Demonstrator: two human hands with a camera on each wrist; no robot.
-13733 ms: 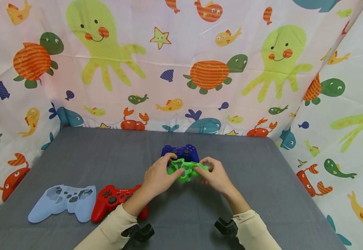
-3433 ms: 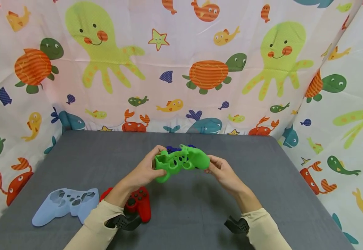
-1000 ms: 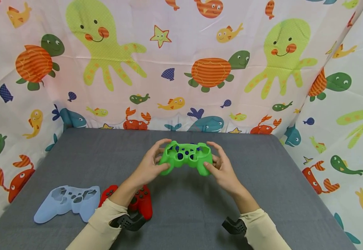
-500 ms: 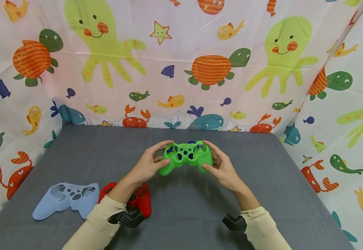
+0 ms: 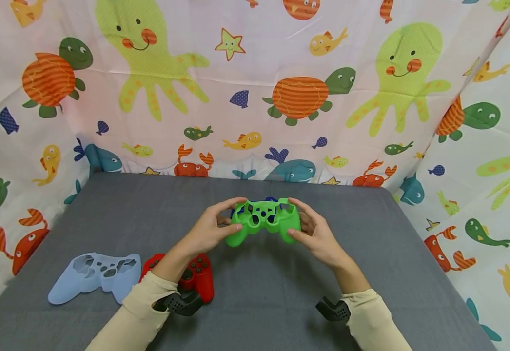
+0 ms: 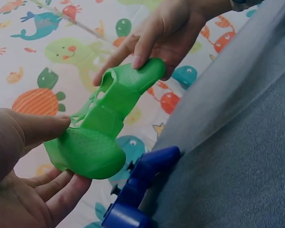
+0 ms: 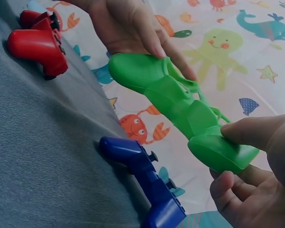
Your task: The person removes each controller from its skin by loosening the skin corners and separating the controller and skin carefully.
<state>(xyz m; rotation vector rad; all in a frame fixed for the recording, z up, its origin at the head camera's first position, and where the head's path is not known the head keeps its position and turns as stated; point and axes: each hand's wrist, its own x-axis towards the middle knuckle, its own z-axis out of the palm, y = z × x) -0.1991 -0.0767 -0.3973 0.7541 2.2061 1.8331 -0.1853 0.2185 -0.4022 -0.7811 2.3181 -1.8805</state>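
A green silicone controller cover (image 5: 286, 224) is held up level above the table, front side facing me, its button and stick openings showing. My left hand (image 5: 207, 231) grips its left end, thumb on the front and fingers around the top and back. At the other end, my right hand (image 5: 322, 242) holds the cover likewise. The left wrist view shows the cover (image 6: 99, 111) spanning both hands, with no controller inside. A blue game controller (image 7: 154, 187) sits on the table below and behind; the head view catches it only through the openings and over the top edge.
A light blue silicone cover (image 5: 92, 278) lies flat at the table's left. Beside it a red game controller (image 5: 203, 279) is partly hidden under the left forearm. Patterned sea-animal cloth (image 5: 163, 146) rises behind the grey table (image 5: 369, 253) and along its sides.
Earlier the green cover was bunched between closer hands, later twisted with one end turned over. Now it is spread with its front toward me. Over the last second it has hardly moved.
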